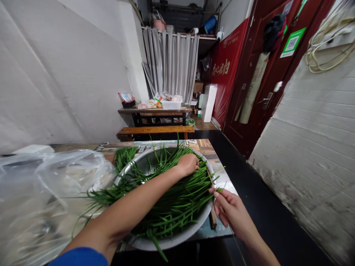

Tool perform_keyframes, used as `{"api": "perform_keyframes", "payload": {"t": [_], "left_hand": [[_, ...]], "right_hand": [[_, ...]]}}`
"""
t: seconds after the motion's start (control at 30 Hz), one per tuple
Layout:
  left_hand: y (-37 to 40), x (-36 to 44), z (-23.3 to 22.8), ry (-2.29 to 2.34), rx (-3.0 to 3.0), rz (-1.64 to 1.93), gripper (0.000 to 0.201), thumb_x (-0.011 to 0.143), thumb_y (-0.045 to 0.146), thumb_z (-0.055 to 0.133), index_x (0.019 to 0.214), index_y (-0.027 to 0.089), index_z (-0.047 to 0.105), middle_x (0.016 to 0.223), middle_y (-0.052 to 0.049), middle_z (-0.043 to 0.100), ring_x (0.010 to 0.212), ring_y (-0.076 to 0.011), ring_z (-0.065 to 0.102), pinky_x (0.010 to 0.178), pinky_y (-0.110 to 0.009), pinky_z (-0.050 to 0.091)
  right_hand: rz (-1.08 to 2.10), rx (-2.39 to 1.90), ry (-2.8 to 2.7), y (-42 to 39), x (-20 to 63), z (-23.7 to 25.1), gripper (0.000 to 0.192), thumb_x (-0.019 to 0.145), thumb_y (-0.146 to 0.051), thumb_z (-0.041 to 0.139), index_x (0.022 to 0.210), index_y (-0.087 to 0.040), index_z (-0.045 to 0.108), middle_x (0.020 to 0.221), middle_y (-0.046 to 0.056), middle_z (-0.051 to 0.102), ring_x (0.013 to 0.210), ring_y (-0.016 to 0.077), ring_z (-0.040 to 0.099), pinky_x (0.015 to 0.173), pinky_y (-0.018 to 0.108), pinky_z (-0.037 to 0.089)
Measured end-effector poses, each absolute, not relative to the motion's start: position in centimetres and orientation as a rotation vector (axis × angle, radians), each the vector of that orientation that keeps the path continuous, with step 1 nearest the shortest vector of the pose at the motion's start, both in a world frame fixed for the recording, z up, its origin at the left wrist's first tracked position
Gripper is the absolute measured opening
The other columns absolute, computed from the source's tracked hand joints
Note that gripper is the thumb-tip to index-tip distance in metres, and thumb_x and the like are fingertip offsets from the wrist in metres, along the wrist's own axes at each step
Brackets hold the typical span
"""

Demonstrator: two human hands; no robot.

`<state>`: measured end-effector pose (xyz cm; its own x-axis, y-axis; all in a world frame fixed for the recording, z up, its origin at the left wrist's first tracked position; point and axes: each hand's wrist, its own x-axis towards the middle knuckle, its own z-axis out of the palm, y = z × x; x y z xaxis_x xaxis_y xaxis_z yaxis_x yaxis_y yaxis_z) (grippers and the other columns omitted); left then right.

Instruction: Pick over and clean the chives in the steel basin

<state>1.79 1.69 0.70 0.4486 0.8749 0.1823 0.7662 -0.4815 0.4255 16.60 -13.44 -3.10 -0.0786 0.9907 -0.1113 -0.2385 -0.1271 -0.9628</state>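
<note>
- My right hand (231, 210) has its fingers (215, 192) pinched shut on the tip of one green stalk at the basin's right rim.
- My left hand (189, 163) lies curled on the chives (172, 201); I cannot tell if its fingers grip any.
- The chives are long, thin, flat, deep green, heaped across the metal basin (177, 242), ends spilling over its edge.
- The basin sits on the desk (210, 151), beside a clear plastic bag (41, 192).

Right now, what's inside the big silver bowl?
The bowl holds a big pile of long green chives, some hanging over its rim. The left hand rests on the pile. Bare metal shows at the far side; the bottom under the chives is covered.
</note>
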Motion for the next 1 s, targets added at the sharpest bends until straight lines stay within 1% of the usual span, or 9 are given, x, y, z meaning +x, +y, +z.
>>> {"api": "perform_keyframes", "payload": {"t": [0.1,0.23,0.33,0.43,0.57,0.63,0.7,0.8,1.0], "left_hand": [[1.8,1.9,0.5,1.42,2.42,0.532,0.004,0.059,0.016,0.068,0.055,0.019,0.068,0.059,-0.004,0.064,0.062,-0.0171,0.057,0.063,-0.025,0.04],[2.0,1.2,0.4,1.366,2.426,0.526,0.004,0.061,0.021,0.066,0.061,0.019,0.07,0.061,-0.002,0.065,0.058,-0.0142,0.056,0.058,-0.023,0.038],[1.8,0.4,0.6,1.27,2.343,0.616,0.012,0.066,0.025,0.062,0.066,0.018,0.07,0.065,-0.002,0.067,0.061,-0.0132,0.057,0.058,-0.021,0.039],[1.3,-0.1,0.8,1.175,2.158,0.724,0.018,0.069,0.029,0.057,0.069,0.015,0.068,0.066,-0.002,0.066,0.062,-0.0123,0.057,0.059,-0.02,0.041],[0.4,-0.3,0.8,1.036,1.912,0.791,0.025,0.075,0.034,0.051,0.081,0.013,0.064,0.061,-0.001,0.063,0.052,-0.0107,0.056,0.055,-0.021,0.043],[0.0,-0.3,0.8,1.021,1.859,0.812,0.025,0.075,0.034,0.053,0.083,0.013,0.063,0.057,0.0,0.061,0.049,-0.0102,0.053,0.051,-0.021,0.042],[-0.2,-0.2,0.6,1.024,1.813,0.809,0.025,0.074,0.031,0.054,0.085,0.011,0.064,0.057,0.0,0.06,0.049,-0.0096,0.052,0.051,-0.021,0.042],[-0.4,-0.1,0.5,1.037,1.733,0.788,0.025,0.073,0.026,0.054,0.088,0.01,0.065,0.062,-0.002,0.063,0.052,-0.0089,0.053,0.056,-0.021,0.044],[-0.7,-0.2,0.6,1.002,1.642,0.78,0.025,0.068,0.027,0.06,0.084,0.009,0.066,0.069,-0.005,0.067,0.056,-0.0107,0.056,0.063,-0.023,0.045]], "right_hand": [[1.405,-1.097,-0.992,-13.2,16.3,-3.0,0.037,0.072,-0.046,0.062,0.089,-0.013,0.061,0.039,-0.009,0.046,0.022,0.0007,0.024,0.025,0.014,0.011],[1.423,-1.085,-0.98,-13.0,16.0,-3.0,0.04,0.072,-0.047,0.062,0.091,-0.012,0.061,0.037,-0.011,0.041,0.023,0.0004,0.02,0.026,0.014,0.009],[1.431,-1.095,-0.97,-13.0,15.8,-2.7,0.042,0.069,-0.048,0.064,0.091,-0.012,0.061,0.036,-0.011,0.041,0.024,0.0006,0.02,0.027,0.015,0.009],[1.421,-1.098,-0.971,-13.1,15.6,-2.1,0.043,0.067,-0.049,0.065,0.088,-0.012,0.062,0.035,-0.011,0.04,0.024,0.001,0.02,0.027,0.015,0.01],[1.409,-1.08,-0.99,-12.9,15.3,-1.5,0.039,0.069,-0.047,0.064,0.086,-0.012,0.062,0.036,-0.011,0.039,0.024,0.0009,0.02,0.027,0.015,0.01],[1.4,-1.065,-0.985,-12.6,15.2,-1.5,0.037,0.07,-0.045,0.063,0.087,-0.012,0.062,0.036,-0.011,0.039,0.024,0.0008,0.02,0.027,0.015,0.01],[1.401,-1.055,-0.978,-12.2,15.1,-1.6,0.037,0.071,-0.045,0.062,0.088,-0.012,0.061,0.036,-0.012,0.04,0.024,0.0007,0.019,0.026,0.014,0.01],[1.418,-1.055,-0.984,-11.8,15.1,-1.8,0.037,0.072,-0.045,0.061,0.088,-0.012,0.06,0.036,-0.012,0.04,0.023,0.0005,0.019,0.025,0.014,0.01],[1.43,-1.062,-0.997,-11.5,15.2,-1.6,0.035,0.072,-0.045,0.062,0.085,-0.012,0.06,0.037,-0.011,0.042,0.022,0.0001,0.02,0.024,0.013,0.011]]}}
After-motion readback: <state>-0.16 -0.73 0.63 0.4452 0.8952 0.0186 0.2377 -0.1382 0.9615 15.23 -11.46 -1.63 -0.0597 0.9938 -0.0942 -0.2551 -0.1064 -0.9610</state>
